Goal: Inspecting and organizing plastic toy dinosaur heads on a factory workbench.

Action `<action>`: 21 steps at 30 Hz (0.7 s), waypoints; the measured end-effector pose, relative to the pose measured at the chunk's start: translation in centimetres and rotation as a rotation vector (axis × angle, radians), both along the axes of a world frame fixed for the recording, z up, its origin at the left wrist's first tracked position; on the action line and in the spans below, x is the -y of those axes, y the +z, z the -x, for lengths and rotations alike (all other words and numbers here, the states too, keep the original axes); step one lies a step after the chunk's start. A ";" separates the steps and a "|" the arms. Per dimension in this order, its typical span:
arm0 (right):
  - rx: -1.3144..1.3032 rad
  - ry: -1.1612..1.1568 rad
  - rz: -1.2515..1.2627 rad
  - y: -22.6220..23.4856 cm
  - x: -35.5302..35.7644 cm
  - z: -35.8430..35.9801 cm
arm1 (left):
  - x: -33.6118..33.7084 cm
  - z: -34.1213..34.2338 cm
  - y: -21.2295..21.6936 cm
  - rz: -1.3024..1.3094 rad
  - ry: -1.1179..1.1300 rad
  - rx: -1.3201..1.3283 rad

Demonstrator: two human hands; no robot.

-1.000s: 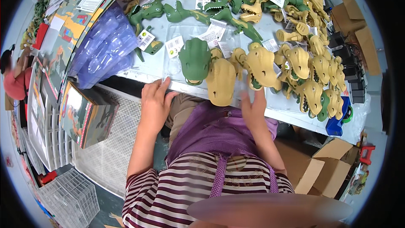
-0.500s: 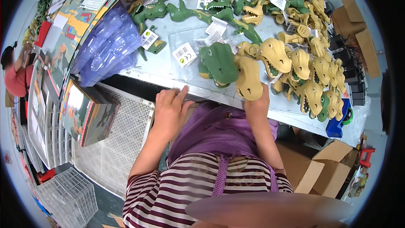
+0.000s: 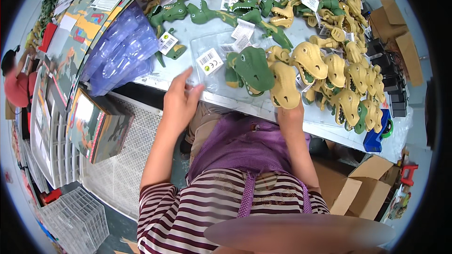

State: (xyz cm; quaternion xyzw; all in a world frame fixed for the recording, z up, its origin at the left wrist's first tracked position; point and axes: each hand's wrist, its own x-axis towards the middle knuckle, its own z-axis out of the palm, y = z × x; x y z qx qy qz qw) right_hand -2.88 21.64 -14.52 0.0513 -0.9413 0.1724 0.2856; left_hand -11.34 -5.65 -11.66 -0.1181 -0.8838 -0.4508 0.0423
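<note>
My left hand point(image 3: 181, 98) is open, fingers apart, beside the left edge of a clear plastic tray point(image 3: 207, 84) near the table's front edge. In the tray lies a green dinosaur toy point(image 3: 254, 71) with a white tag point(image 3: 209, 61). Just right of it is a tan dinosaur toy point(image 3: 285, 85), its head pointing toward me. My right hand point(image 3: 291, 116) grips the tan toy from below; the head covers most of my fingers. Another tan dinosaur head point(image 3: 309, 61) lies close to the right.
Many green and tan dinosaur toys point(image 3: 346, 108) cover the table's back and right. Nested bluish plastic trays point(image 3: 125, 49) lean at the left, next to printed cartons point(image 3: 87, 124). A white perforated crate point(image 3: 122, 153) stands below left, open cardboard boxes point(image 3: 360, 188) below right. Another person point(image 3: 21, 84) is far left.
My left hand has moved up from the table edge to the clear tray. The tan toy, the green toy and the tray have shifted slightly right, along with my right hand.
</note>
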 end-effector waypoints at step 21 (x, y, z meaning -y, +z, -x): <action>0.187 -0.118 0.281 -0.9 -0.6 2.5 | -3.6 0.2 0.0 -0.509 -0.123 0.643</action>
